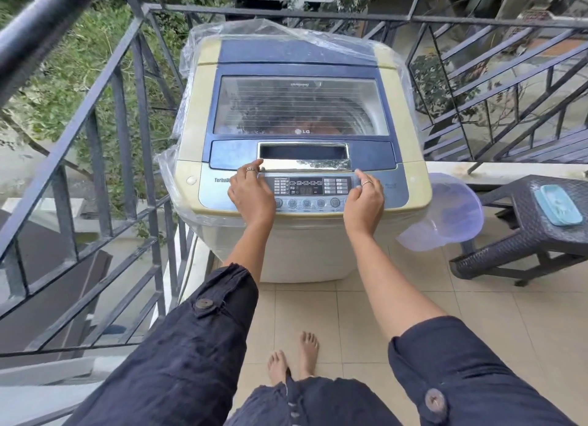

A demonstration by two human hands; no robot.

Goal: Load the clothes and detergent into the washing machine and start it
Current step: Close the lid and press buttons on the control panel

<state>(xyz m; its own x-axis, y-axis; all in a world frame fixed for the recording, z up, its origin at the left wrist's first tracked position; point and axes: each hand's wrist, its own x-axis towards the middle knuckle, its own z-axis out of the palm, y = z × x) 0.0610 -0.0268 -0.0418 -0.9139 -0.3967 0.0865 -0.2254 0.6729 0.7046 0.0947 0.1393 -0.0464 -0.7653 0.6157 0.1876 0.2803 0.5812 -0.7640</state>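
Blue lid [232, 150] closed, left hand [251, 191], right hand [366, 199] at its front edge

Head view, steeply downward, close above washer [302, 158]

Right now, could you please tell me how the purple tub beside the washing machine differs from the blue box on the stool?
The translucent purple plastic tub is round, larger and tilted beside the washing machine; the opaque pale blue rectangular box is smaller and lies flat on the dark woven stool. Both sit to the machine's right.
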